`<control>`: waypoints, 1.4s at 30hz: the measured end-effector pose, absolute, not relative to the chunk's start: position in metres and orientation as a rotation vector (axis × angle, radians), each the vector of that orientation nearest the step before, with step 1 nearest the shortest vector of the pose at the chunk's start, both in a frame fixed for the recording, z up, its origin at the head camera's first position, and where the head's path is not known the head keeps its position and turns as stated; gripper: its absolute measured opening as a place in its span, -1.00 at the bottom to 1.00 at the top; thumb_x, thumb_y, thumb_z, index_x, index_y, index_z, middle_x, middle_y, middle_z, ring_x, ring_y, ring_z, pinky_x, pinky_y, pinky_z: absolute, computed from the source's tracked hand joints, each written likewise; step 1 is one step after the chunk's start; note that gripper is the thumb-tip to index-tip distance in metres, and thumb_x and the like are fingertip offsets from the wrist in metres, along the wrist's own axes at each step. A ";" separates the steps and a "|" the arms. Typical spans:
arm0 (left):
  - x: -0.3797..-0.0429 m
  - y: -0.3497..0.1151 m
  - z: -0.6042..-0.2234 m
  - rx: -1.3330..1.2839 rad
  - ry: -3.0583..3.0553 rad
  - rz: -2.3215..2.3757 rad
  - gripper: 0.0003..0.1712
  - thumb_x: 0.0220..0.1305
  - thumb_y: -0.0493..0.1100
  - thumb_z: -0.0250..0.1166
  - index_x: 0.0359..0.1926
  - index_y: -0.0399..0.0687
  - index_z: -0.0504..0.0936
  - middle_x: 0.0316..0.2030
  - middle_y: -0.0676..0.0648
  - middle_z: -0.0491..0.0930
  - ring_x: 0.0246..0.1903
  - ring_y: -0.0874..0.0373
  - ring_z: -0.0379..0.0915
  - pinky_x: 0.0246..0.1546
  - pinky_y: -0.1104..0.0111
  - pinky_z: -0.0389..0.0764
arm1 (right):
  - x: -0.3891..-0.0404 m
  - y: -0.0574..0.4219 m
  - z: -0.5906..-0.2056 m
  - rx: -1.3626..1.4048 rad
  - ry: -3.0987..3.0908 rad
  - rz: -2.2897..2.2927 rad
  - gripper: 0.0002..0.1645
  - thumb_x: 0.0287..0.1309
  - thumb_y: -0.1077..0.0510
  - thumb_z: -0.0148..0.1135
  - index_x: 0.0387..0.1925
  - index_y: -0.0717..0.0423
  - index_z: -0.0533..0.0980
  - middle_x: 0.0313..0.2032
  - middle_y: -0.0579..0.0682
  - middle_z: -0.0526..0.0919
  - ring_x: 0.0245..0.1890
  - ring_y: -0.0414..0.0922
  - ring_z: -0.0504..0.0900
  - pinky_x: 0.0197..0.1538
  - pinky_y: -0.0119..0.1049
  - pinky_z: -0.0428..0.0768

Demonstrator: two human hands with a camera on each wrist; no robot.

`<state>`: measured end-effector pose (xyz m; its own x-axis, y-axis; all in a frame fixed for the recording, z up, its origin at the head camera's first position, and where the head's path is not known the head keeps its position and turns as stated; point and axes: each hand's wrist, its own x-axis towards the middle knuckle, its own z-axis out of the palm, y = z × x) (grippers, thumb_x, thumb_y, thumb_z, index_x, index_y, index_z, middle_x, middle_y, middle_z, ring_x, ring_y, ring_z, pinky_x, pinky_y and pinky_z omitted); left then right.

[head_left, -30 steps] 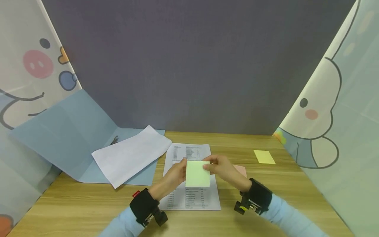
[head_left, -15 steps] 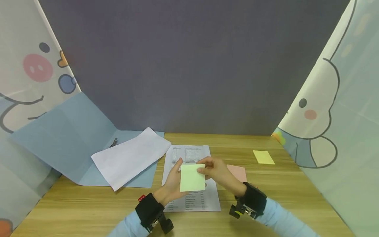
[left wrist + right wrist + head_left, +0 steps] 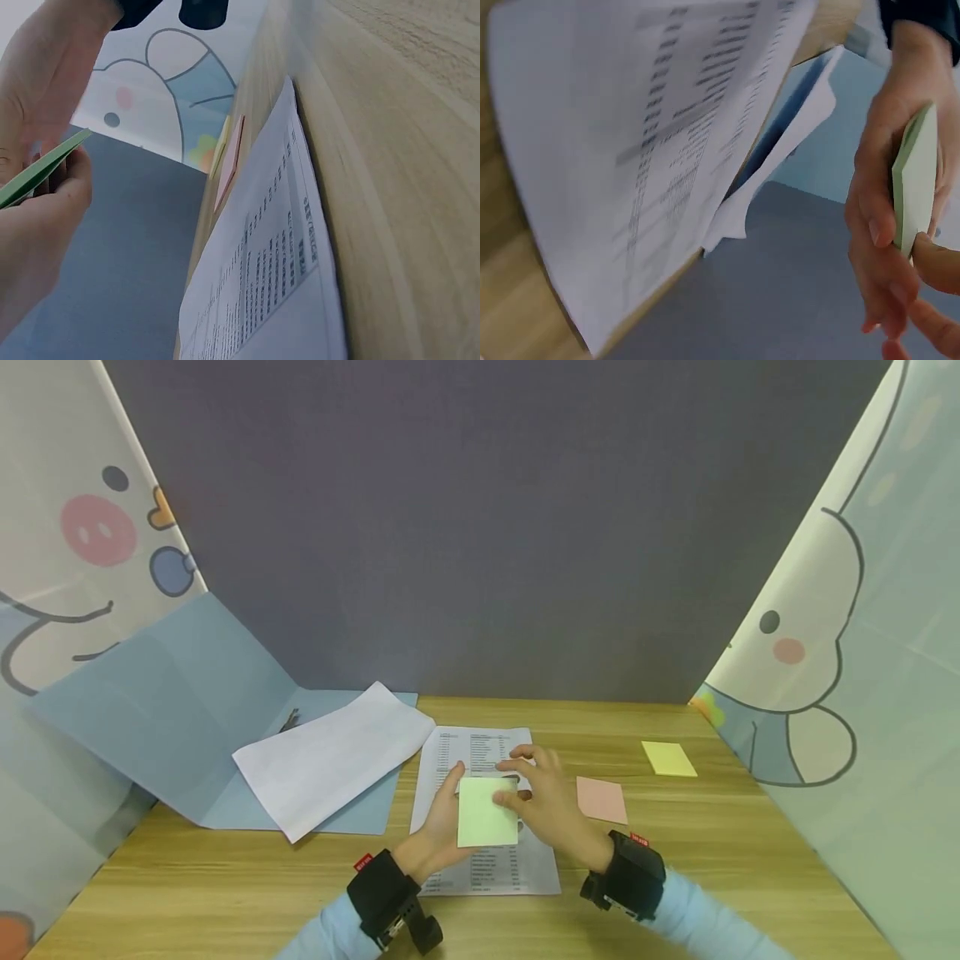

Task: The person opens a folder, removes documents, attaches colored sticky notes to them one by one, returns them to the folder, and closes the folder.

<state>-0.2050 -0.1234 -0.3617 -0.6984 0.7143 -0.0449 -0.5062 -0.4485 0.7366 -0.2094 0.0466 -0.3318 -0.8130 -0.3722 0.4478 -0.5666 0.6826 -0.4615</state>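
Observation:
A pale green sticky note pad is held up over a printed sheet. My left hand grips the pad from behind and below, its thumb standing up along the left side; most of its fingers are hidden in the head view. The right thumb touches the pad's upper right corner, while the other fingers of my right hand are spread above, apart from it. Seen edge-on in the right wrist view, the pad rests against the left fingers, with the right thumb at its end.
A pink sticky note pad and a yellow one lie to the right. At left stands an opened blue folder with a white sheet across it. A grey panel closes off the back.
Both hands have shifted slightly left and down with the green pad. The left hand now supports it from behind. The right index and middle fingers have lifted off the pad's edge.

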 end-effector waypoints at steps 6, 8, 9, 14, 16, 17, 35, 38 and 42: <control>-0.211 -0.119 -0.373 0.429 0.919 2.189 -0.11 0.20 0.50 -0.42 0.17 -0.08 0.23 -0.07 0.07 0.45 -0.06 0.27 0.43 -0.02 0.44 0.45 | -0.197 0.046 -0.342 1.075 -2.280 0.454 -0.59 -0.22 0.11 0.45 -0.22 0.10 0.58 -0.09 0.03 0.51 -0.03 -0.03 0.44 0.01 -0.14 0.46; -0.213 -0.115 -0.374 0.443 0.883 2.190 -0.06 0.21 0.50 -0.42 0.28 -0.12 0.15 0.03 0.02 0.42 0.01 0.23 0.40 0.05 0.39 0.42 | -0.190 0.046 -0.345 1.155 -2.251 0.388 -0.57 -0.23 0.08 0.45 -0.22 0.11 0.57 -0.10 0.02 0.51 -0.05 -0.07 0.45 0.02 -0.21 0.49; -0.213 -0.114 -0.374 0.448 0.863 2.185 -0.02 0.20 0.51 -0.43 0.33 -0.14 0.10 0.09 -0.02 0.40 0.05 0.20 0.38 0.07 0.36 0.41 | -0.187 0.046 -0.346 1.185 -2.242 0.350 -0.55 -0.23 0.06 0.45 -0.22 0.12 0.57 -0.11 0.02 0.51 -0.05 -0.07 0.46 0.02 -0.24 0.50; -0.213 -0.108 -0.368 0.420 0.827 2.144 0.05 0.17 0.53 -0.54 0.42 -0.13 -0.16 0.34 -0.20 0.13 0.19 0.05 0.27 0.18 0.24 0.32 | -0.179 0.046 -0.347 1.219 -2.227 0.188 -0.48 -0.23 -0.01 0.46 -0.17 0.10 0.56 -0.12 0.00 0.51 -0.07 -0.12 0.47 0.03 -0.33 0.47; -0.212 -0.107 -0.368 0.408 0.841 2.146 0.05 0.16 0.53 -0.57 0.42 -0.13 -0.13 0.34 -0.20 0.14 0.19 0.04 0.27 0.16 0.24 0.33 | -0.178 0.046 -0.346 1.219 -2.224 0.161 -0.49 -0.22 0.01 0.46 -0.17 0.11 0.55 -0.13 -0.02 0.52 -0.07 -0.13 0.47 0.03 -0.34 0.46; -0.212 -0.107 -0.368 0.403 0.843 2.147 0.05 0.16 0.53 -0.57 0.42 -0.13 -0.13 0.32 -0.19 0.16 0.19 0.04 0.28 0.15 0.25 0.34 | -0.178 0.046 -0.345 1.220 -2.223 0.152 -0.50 -0.22 0.01 0.46 -0.17 0.11 0.56 -0.14 -0.02 0.53 -0.07 -0.13 0.48 0.03 -0.35 0.47; -0.212 -0.115 -0.372 0.366 0.819 2.172 0.05 0.16 0.53 -0.59 0.43 -0.10 -0.19 0.27 -0.09 0.28 0.18 0.06 0.28 0.12 0.20 0.32 | -0.179 0.038 -0.341 1.266 -2.190 -0.044 -0.53 -0.27 0.10 0.49 -0.21 0.11 0.57 -0.18 -0.06 0.56 -0.13 -0.17 0.52 -0.09 -0.43 0.53; -0.212 -0.116 -0.372 0.341 0.834 2.177 0.02 0.16 0.52 -0.62 0.43 -0.07 -0.17 0.35 -0.17 0.12 0.20 0.07 0.26 0.13 0.19 0.31 | -0.178 0.038 -0.341 1.268 -2.207 -0.071 -0.52 -0.27 0.17 0.47 -0.17 0.12 0.57 -0.16 -0.05 0.56 -0.11 -0.16 0.51 -0.10 -0.43 0.54; -0.213 -0.118 -0.372 0.325 0.821 2.189 0.04 0.16 0.53 -0.60 0.42 -0.08 -0.15 0.33 -0.18 0.15 0.18 0.09 0.28 0.16 0.24 0.31 | -0.177 0.037 -0.342 1.283 -2.214 -0.079 -0.54 -0.25 0.28 0.42 -0.16 0.15 0.57 -0.15 -0.04 0.56 -0.09 -0.15 0.50 -0.08 -0.43 0.53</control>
